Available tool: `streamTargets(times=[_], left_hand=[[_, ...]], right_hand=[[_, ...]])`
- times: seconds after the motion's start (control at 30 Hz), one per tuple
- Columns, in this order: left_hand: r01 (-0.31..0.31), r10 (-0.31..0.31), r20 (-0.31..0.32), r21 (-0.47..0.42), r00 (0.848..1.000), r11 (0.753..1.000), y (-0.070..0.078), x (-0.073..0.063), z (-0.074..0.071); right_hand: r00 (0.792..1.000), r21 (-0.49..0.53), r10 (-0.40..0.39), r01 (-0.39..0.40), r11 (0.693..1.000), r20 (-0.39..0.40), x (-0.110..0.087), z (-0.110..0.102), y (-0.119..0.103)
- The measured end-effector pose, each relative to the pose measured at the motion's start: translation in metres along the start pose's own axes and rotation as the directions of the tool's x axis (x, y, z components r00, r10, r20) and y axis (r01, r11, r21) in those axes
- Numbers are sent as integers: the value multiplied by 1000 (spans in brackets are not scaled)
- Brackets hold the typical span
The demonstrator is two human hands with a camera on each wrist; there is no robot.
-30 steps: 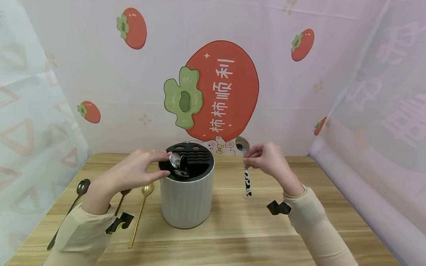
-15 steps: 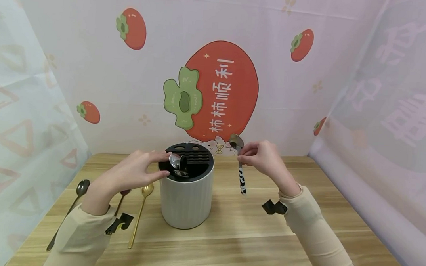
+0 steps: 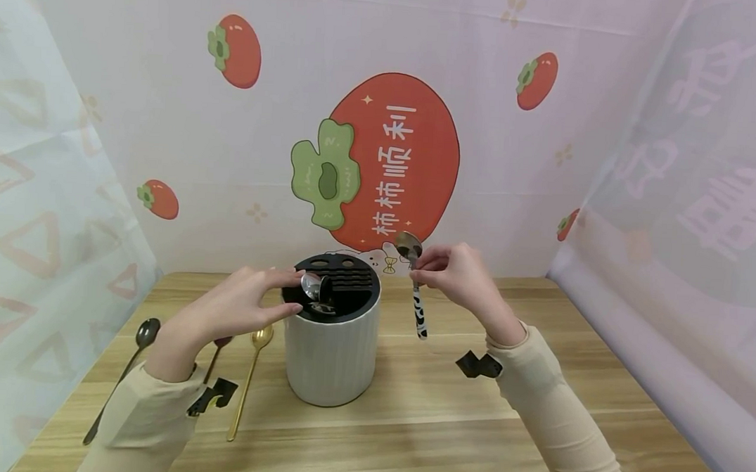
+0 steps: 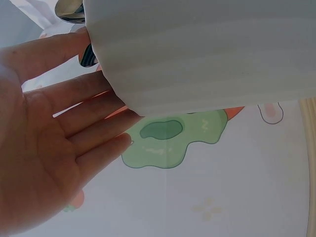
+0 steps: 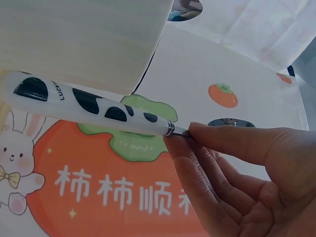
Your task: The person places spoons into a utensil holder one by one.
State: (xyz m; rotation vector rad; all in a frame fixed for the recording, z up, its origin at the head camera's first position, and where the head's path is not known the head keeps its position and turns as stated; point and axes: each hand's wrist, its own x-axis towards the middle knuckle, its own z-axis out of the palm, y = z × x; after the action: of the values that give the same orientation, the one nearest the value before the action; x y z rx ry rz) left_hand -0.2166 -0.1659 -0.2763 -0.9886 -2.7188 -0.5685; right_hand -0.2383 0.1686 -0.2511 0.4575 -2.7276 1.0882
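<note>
My right hand [image 3: 455, 271] pinches a spoon [image 3: 419, 312] by its metal neck, bowl up and cow-patterned handle hanging down, to the right of the cutlery holder [image 3: 331, 364]. In the right wrist view the black-and-white handle [image 5: 98, 103] points away from thumb and fingertips. The holder is a white ribbed cylinder with a black slotted lid [image 3: 341, 276]. Spoons stand in its front opening, a shiny bowl [image 3: 310, 284] showing above the lid. My left hand [image 3: 238, 300] rests at the holder's left rim, its fingers straight; the left wrist view shows the fingertips right at the white wall [image 4: 197, 59].
Left of the holder lie a gold spoon [image 3: 245, 381], a dark red spoon [image 3: 213, 359] partly hidden by the left wrist, and a black spoon [image 3: 121, 380]. A persimmon-printed cloth [image 3: 495, 164] stands behind the wooden table [image 3: 407, 434].
My right hand has moved left and slightly up with the spoon, bringing it closer to the holder. The left hand and the holder stay in place.
</note>
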Motion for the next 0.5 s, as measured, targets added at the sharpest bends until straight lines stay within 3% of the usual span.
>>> streamTargets(times=[0.5], left_hand=[[7, -7, 4, -3, 1000, 1000, 1, 0, -1]], right_hand=[[998, 18, -59, 60, 998, -26, 8, 3, -18]])
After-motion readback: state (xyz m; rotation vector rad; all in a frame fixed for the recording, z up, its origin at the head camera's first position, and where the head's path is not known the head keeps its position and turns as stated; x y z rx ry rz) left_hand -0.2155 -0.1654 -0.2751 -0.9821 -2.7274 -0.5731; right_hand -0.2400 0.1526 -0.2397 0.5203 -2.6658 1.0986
